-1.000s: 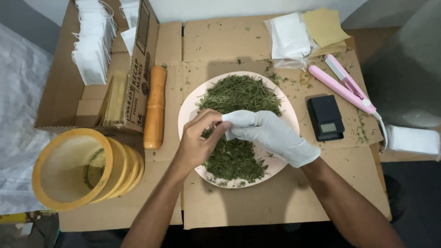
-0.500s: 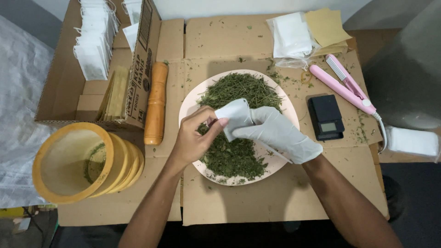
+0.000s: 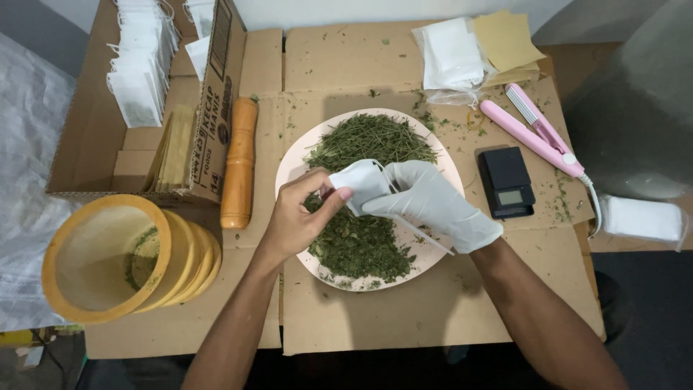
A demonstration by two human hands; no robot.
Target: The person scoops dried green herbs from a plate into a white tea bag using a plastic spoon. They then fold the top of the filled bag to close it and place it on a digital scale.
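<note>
Vs. half a sec ago, the bag [image 3: 363, 184] sits a bit more opened-out and both hands have barely shifted: left hand [image 3: 299, 217] pinches its left corner btw thumb and fingers, gloved right hand [image 3: 433, 202] is clamped on its right edge, bag held just above the herbs [image 3: 364, 198] at mid-plate. Plate [image 3: 303, 148] rim is hemmed left by the orange roller [image 3: 238, 162] and box [image 3: 108, 130], right by the black scale [image 3: 507, 182] and pink iron [image 3: 538, 133], w/ sieves [image 3: 115, 256] at lower left. Open room is the bare cardboard [image 3: 404, 318] near the front edge, under the forearms.
</note>
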